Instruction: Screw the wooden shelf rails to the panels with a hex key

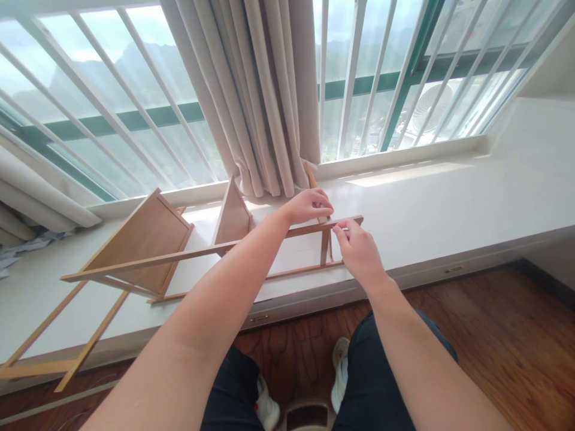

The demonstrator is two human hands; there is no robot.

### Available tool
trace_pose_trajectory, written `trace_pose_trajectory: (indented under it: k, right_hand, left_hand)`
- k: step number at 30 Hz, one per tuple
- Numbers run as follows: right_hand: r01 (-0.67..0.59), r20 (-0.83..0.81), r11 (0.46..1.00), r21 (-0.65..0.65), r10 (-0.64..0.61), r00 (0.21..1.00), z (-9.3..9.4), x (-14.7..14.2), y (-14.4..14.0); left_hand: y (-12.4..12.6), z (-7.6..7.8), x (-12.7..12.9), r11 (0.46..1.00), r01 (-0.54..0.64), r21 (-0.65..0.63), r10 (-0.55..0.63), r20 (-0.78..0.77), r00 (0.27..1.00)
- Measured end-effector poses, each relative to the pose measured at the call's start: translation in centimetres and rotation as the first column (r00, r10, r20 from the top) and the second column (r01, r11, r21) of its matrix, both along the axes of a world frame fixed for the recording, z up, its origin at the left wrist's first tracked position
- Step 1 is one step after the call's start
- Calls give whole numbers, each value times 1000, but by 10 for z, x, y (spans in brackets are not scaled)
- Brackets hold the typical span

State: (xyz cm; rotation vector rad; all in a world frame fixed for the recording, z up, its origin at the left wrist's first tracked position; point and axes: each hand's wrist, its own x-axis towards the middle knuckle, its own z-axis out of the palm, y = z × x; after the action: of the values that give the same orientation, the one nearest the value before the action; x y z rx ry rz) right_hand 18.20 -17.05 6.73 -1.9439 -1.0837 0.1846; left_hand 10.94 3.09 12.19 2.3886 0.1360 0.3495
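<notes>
A wooden shelf frame [179, 257] lies on its side along the white window ledge, its two panels standing up toward the left. Over the frame's right end, my left hand [309, 205] is closed, with fingers curled together just above the long upper rail. My right hand [357, 242] is pinched close against that rail near its right tip. Whatever small thing either set of fingertips holds is hidden or too small to name. A short crosspiece [324, 246] joins the rails below my hands. Behind my left hand, another wooden piece [311, 175] leans near the curtain.
A beige curtain [256, 96] hangs behind the frame, between barred windows. The white ledge [431, 197] extends right, with drawer fronts [453, 270] below. Frame legs [92, 341] overhang the ledge at left. A brown stool-like object [308, 414] sits between my shoes on the wooden floor.
</notes>
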Motion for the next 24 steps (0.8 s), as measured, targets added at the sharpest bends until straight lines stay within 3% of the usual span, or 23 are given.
trace_pose_trajectory:
  k: [17, 24]
  right_hand:
    - [30, 33, 991, 134, -34, 999, -20, 2, 6]
    - [87, 97, 975, 203, -108, 989, -23, -2, 12]
  left_hand:
    - [-3, 3, -2, 997, 73, 20, -72, -57, 996]
    - [-6, 4, -2, 996, 91, 6, -90, -65, 994]
